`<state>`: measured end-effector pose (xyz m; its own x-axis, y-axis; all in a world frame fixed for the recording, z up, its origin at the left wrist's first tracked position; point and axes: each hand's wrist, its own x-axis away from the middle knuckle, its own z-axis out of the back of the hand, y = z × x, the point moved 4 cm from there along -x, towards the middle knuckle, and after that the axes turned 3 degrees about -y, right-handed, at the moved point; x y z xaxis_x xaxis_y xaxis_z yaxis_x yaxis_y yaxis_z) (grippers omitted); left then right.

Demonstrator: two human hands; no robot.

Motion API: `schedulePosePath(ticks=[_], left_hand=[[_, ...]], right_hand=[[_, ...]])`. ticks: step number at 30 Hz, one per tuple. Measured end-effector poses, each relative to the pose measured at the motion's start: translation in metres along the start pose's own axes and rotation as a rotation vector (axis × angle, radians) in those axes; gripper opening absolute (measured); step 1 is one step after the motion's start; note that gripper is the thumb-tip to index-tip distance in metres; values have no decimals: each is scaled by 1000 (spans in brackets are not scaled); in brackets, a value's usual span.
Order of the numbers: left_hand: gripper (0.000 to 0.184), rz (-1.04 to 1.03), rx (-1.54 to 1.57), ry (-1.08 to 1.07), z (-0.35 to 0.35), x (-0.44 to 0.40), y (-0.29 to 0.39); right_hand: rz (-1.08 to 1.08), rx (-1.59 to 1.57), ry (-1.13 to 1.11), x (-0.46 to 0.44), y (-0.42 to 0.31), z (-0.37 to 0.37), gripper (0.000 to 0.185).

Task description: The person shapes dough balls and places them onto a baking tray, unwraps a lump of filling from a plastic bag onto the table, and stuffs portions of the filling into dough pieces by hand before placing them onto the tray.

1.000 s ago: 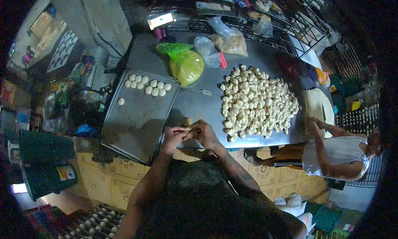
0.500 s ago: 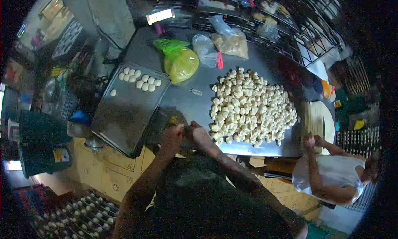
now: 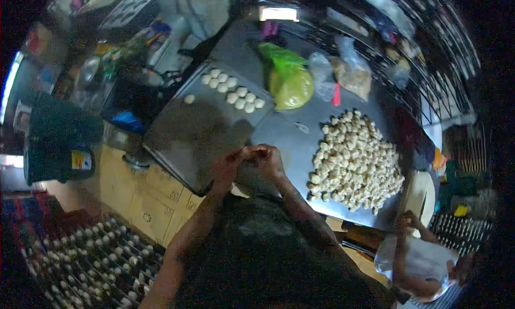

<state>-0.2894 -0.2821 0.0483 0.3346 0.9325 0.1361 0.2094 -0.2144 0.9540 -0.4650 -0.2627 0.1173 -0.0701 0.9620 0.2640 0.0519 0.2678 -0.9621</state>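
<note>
My left hand [image 3: 229, 164] and my right hand [image 3: 267, 160] meet at their fingertips over the right edge of a dark metal tray [image 3: 179, 143]. Both have curled fingers pressed round something small that I cannot make out. On the tray's far part lie several round white dough balls [image 3: 222, 86], with a single ball [image 3: 189, 99] apart on the left. To the right, a large heap of small dough pieces [image 3: 357, 161] covers part of the metal table [image 3: 289, 143].
A green bag with yellow contents [image 3: 289, 86], clear bags [image 3: 351, 76] and a small pale object [image 3: 302, 127] lie on the table. At the right a co-worker [image 3: 416, 261] stands by pale round sheets [image 3: 421, 196]. Racks of dough balls [image 3: 102, 261] stand lower left.
The view has turned, so the tray and heap appear farther right. My joined hands have risen from the table's near edge to beside the tray. The pale lump near them no longer shows.
</note>
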Motion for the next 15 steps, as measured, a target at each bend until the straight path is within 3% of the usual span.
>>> schedulePosePath(ticks=[3,5,6,8,10,12,14,15], left_hand=[[33,71,-779,-31,30,-12,74],[34,54,-863,69,99,-40,52],[36,22,-951,162,130,-57,47],[29,-142,-1056,334,133,-76,145],[33,-475,-972,362,188,-115,116],[34,-544,-1070,287,208,-141,95],[37,-713,-1267,166,209,-155,80],[37,-724,-1251,153,213,-152,72]], right_hand=[[70,243,-127,-52,15,-32,28],[107,366,-174,-72,14,-49,30],[147,224,-141,-75,3,-59,31],[215,-59,-68,-69,-7,-73,34],[183,37,-59,-55,5,-56,35],[152,136,-46,-27,16,-33,36],[-253,-78,48,4,38,-9,34],[-250,-73,69,10,35,0,34]])
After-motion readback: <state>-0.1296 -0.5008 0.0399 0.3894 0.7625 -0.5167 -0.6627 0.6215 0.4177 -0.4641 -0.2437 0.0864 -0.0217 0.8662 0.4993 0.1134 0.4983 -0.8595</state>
